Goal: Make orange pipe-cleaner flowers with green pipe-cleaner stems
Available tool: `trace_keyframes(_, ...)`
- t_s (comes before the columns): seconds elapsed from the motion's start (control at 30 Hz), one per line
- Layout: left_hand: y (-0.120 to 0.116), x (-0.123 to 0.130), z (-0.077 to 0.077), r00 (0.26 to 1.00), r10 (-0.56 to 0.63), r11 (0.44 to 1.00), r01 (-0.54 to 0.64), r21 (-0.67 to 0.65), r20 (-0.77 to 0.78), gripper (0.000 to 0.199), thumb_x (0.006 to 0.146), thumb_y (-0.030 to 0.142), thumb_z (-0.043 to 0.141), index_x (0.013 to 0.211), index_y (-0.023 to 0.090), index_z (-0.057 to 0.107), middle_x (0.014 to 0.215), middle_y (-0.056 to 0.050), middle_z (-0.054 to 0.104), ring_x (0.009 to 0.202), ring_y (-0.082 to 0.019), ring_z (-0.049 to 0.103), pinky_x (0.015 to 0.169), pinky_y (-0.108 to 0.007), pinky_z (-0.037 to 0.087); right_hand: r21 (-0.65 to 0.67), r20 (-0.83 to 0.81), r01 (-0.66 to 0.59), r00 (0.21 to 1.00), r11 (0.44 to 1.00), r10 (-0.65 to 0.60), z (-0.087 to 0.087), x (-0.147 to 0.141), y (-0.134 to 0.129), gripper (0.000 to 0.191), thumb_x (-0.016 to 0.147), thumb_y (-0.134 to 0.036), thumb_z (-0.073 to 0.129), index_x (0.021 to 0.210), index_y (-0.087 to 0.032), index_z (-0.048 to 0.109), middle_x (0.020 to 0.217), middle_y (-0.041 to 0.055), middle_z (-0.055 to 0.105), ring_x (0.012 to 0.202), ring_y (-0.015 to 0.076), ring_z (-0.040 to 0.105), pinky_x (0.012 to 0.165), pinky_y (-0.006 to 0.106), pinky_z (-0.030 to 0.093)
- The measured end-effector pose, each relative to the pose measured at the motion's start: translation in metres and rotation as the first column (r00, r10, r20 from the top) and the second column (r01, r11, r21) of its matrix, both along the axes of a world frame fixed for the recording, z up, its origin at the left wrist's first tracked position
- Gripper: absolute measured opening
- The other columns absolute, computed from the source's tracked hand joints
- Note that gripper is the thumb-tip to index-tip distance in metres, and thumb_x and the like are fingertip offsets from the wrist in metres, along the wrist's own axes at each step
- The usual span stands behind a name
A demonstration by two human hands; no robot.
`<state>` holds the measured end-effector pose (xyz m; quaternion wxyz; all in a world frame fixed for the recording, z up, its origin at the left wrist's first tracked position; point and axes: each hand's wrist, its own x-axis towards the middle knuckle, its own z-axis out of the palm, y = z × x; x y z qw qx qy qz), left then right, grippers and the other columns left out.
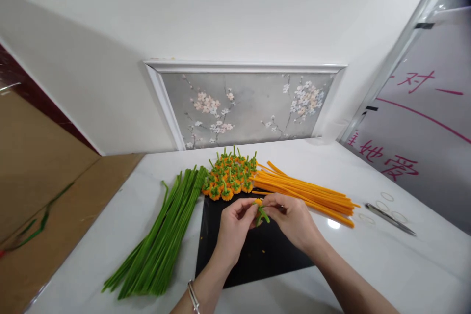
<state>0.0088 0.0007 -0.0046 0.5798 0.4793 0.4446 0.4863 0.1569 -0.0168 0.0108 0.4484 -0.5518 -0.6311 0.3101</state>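
Over the black mat (253,260), my left hand (237,225) and my right hand (292,216) meet at a small orange pumpkin (258,202) made of pipe cleaner. My left fingers pinch it from the left. The right fingers are closed on the green pipe cleaner (264,215) at its top, whose short ends stick out toward me. Fingers partly hide the pumpkin. Behind my hands stands a cluster of finished-looking orange pumpkins (230,174) with green stems.
Long green pipe cleaners (158,235) lie in a bundle at the left. Orange pipe cleaners (305,189) spread out at the right. Farther right are a pair of pointed tweezers (390,218) and several thin clear rings (382,206) on the white table (415,270). A wall stands behind.
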Motion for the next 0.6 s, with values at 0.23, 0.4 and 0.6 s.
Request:
trace_keyframes(0.23,-0.002,0.002,0.001,0.997,0.002,0.997,0.004,-0.074,0.079,0.024,0.068,0.032,0.076,0.084,0.014,0.073,0.078,-0.003,0.068,0.071,-0.013,0.064,0.065,-0.023,0.057,-0.024,0.041,0.011,0.999,1.000,-0.010,0.003,0.000,-0.001,0.015,0.076,-0.016,0.057,0.074,-0.023,0.071,0.075,-0.0021,0.072,0.069,0.0148,0.065,0.066,0.024,0.047)
trace_keyframes(0.4,0.001,0.001,-0.006,1.000,-0.001,1.000,0.001,-0.003,0.019,0.021,0.071,0.030,0.073,0.086,0.016,0.073,0.082,-0.004,0.071,0.077,-0.016,0.066,0.072,-0.026,0.057,-0.072,0.034,-0.022,0.999,0.997,0.025,0.003,0.003,0.001,0.015,0.074,-0.015,0.057,0.078,-0.021,0.070,0.075,-0.0013,0.072,0.068,0.0153,0.065,0.065,0.024,0.046)
trace_keyframes(0.6,0.004,-0.001,-0.010,0.989,0.051,0.984,-0.025,0.179,-0.141,0.018,0.076,0.028,0.067,0.089,0.017,0.073,0.086,-0.004,0.073,0.079,-0.017,0.066,0.074,-0.025,0.053,-0.094,0.128,-0.008,0.992,0.995,0.020,0.005,0.006,0.002,0.013,0.076,-0.016,0.057,0.069,-0.020,0.067,0.061,-0.0027,0.062,0.056,0.0126,0.055,0.053,0.022,0.039)
